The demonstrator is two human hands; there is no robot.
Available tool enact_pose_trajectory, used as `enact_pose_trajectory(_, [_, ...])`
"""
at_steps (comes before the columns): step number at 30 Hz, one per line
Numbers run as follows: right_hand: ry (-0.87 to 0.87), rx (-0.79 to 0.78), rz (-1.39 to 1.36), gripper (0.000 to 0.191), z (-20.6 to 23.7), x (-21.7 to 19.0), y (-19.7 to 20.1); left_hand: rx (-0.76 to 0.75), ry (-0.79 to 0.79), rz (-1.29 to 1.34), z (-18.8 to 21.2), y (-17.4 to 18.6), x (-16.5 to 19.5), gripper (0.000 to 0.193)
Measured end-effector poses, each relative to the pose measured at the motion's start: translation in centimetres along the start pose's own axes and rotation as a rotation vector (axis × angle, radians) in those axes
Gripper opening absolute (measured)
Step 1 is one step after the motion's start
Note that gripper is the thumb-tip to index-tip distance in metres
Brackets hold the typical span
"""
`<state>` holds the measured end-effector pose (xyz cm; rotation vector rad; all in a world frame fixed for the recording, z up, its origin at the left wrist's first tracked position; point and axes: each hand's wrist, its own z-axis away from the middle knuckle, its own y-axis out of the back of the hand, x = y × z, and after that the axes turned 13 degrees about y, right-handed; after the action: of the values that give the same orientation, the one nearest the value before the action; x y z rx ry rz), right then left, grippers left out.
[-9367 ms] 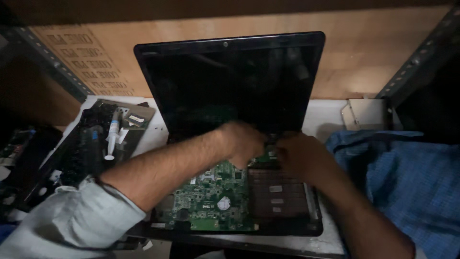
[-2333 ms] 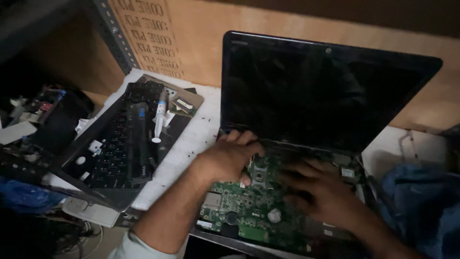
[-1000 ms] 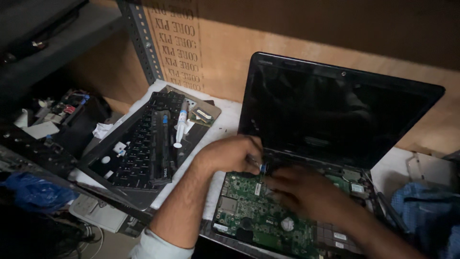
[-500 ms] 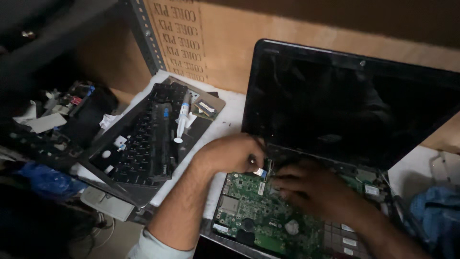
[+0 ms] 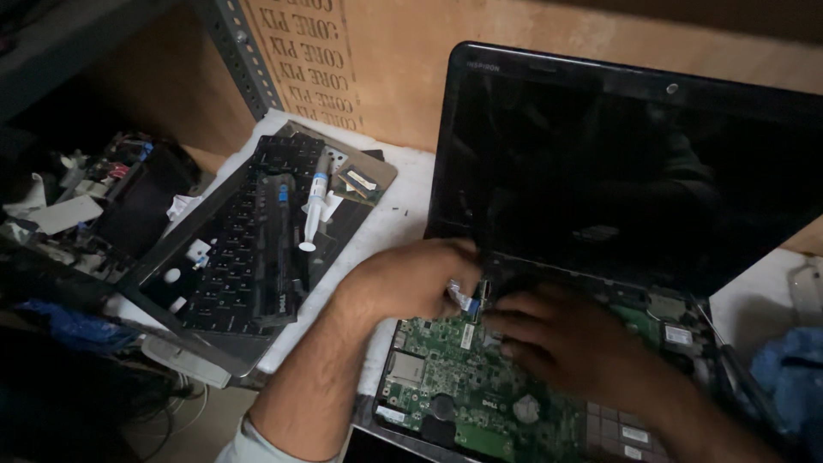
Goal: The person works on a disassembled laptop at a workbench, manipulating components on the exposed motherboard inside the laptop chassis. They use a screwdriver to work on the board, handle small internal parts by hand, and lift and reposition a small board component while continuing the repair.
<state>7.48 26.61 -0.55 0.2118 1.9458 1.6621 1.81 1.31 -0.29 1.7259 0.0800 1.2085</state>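
Hands have come close together over the green board (image 5: 463, 386) inside the open laptop (image 5: 634, 171) — that is the big change I see from a moment ago. Half a second back the view sat a bit farther off; now I look closer at the same spot, just under the dark screen. My left hand (image 5: 407, 279) lies on the board's top left edge, and its fingers pinch a small flat ribbon cable (image 5: 463, 297) with a pale blue end. My right hand (image 5: 570, 343) rests on the board just beside it, fingers curled, the tips touching near where that cable ends. I cannot tell if the right fingers really hold anything — they are dark and cover the spot. Both hands have stayed at this little cable for the last couple of seconds, so I judge the work is fine and slow, right at that join, and the cable is still not freed or seated. Off to the left, well apart, the removed keyboard (image 5: 249, 249) lies on the white bench top (image 5: 394, 214), with a small syringe tube (image 5: 313, 210) resting across it. A blue cloth (image 5: 789, 377) sits at the far right.
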Motion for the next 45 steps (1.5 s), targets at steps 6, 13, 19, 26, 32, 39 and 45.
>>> enact_pose_trajectory(6, [-0.056, -0.097, -0.009, 0.044, -0.34, -0.1, 0.13, -0.053, 0.069, -0.063, 0.08, -0.03, 0.31, 0.015])
enact_pose_trajectory(13, [-0.104, -0.114, -0.03, 0.045, -0.28, -0.29, 0.36, -0.069, 0.088, -0.092, -0.16, -0.28, 0.44, 0.015])
enact_pose_trajectory(19, [-0.09, -0.113, -0.041, 0.045, -0.41, -0.2, 0.34, -0.062, 0.153, -0.083, -0.03, -0.43, 0.84, 0.013])
enact_pose_trajectory(26, [-0.106, -0.092, -0.023, 0.046, -0.28, -0.4, 0.38, -0.069, 0.065, -0.05, -0.24, -0.35, 0.2, 0.014])
enact_pose_trajectory(32, [-0.057, -0.057, 0.006, 0.045, -0.16, -0.26, 0.2, -0.064, 0.052, -0.032, -0.27, -0.28, -0.04, 0.016])
enact_pose_trajectory(39, [-0.027, -0.028, 0.024, 0.044, 0.05, 0.09, -0.28, -0.076, 0.093, 0.02, -0.26, -0.19, 0.5, 0.017])
enact_pose_trajectory(45, [0.013, 0.009, 0.042, 0.046, 0.09, 0.1, -0.38, -0.076, 0.142, -0.049, -0.18, -0.31, 0.84, 0.012])
